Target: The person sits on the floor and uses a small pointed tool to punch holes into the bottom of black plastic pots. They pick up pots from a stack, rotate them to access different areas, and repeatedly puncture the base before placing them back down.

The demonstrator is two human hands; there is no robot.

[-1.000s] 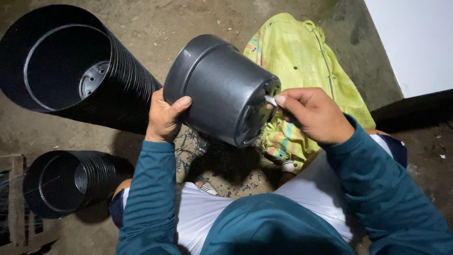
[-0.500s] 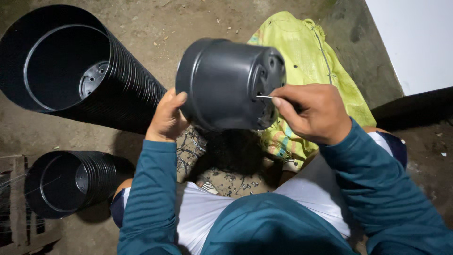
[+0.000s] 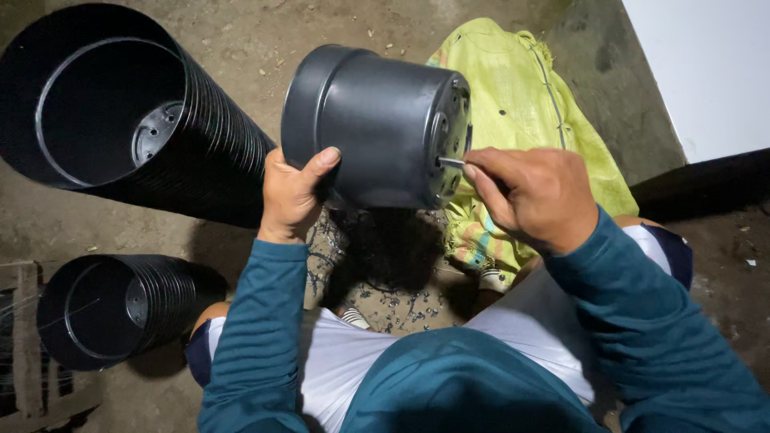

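A black plastic pot point(image 3: 377, 124) lies on its side in the air, its holed bottom turned to the right. My left hand point(image 3: 293, 192) grips its side wall from below, thumb on top. My right hand point(image 3: 533, 196) pinches a thin metal tool point(image 3: 451, 162), and the tool's tip touches the pot's bottom by a drain hole. Both sleeves are teal.
A long nested stack of black pots point(image 3: 120, 112) lies on its side at the upper left, and a shorter stack point(image 3: 112, 309) at the lower left. A yellow-green woven sack point(image 3: 525, 104) rests behind the held pot. Black scraps point(image 3: 385, 309) litter the ground by my knees.
The pot has turned so its bottom faces more squarely right and now sits higher. My right hand has stayed at the bottom with the tool against it.
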